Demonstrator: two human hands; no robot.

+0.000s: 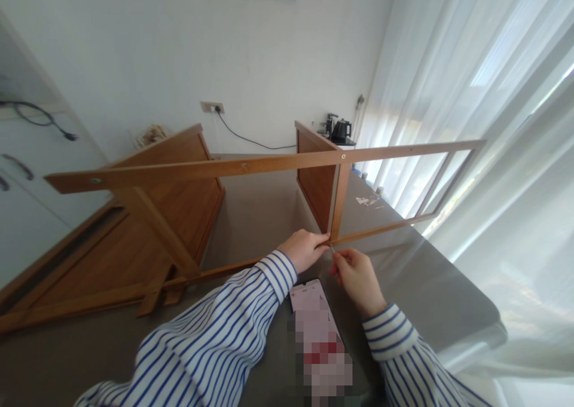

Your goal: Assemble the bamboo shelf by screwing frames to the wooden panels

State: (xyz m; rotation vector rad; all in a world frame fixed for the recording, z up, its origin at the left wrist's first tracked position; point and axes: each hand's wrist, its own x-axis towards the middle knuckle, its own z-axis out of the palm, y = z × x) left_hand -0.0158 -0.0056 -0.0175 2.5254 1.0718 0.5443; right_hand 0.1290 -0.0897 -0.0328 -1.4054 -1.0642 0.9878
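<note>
A long wooden frame point(269, 165) stands on edge across a grey table point(430, 287). My left hand point(305, 248) is closed on the frame's lower rail where an upright slat point(338, 201) meets it. My right hand point(356, 275) sits just to the right, fingers pinched on a thin metal tool or screw point(332, 250) whose tip points at that joint. Both sleeves are blue-and-white striped.
A phone point(316, 320) lies on the table below my hands. Wooden panels point(179, 198) and another board point(316, 180) stand behind the frame. More wood parts lie at the left. A kettle point(341, 131) stands at the back; sheer curtains hang at the right.
</note>
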